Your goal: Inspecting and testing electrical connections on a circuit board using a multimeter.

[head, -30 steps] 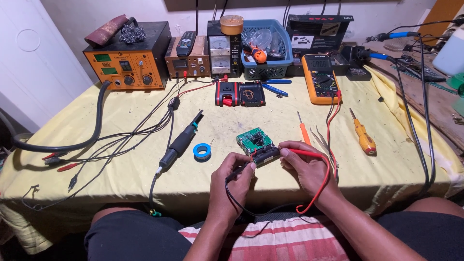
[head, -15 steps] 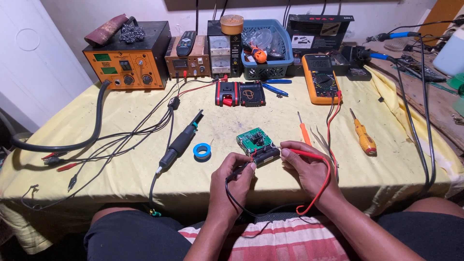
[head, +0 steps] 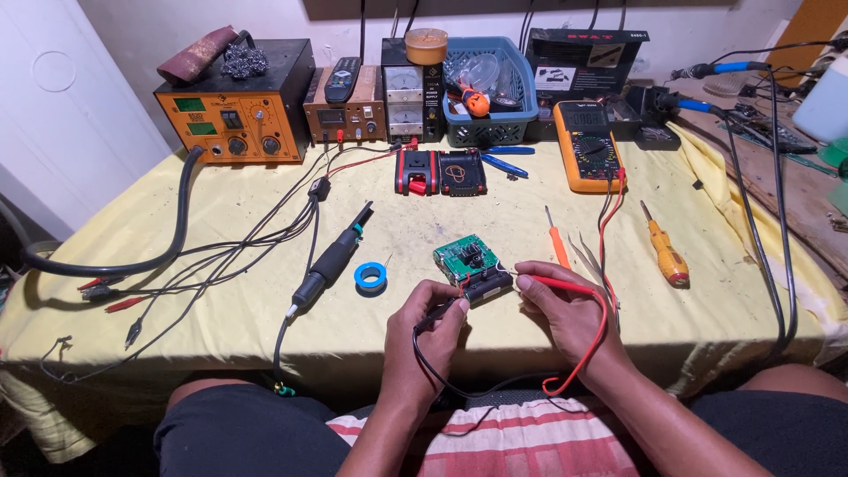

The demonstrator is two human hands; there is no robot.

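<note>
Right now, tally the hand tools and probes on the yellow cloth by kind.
Screwdrivers: 2, a small orange one and a yellow-handled one
Test probes: 2, black in left hand, red in right hand
Soldering iron: 1
Total: 5

Black probe mostly hidden inside left hand. Probe tips against green circuit board too small to tell apart. Forearms and lap cut off by bottom edge. Multimeter display unreadable.
</note>
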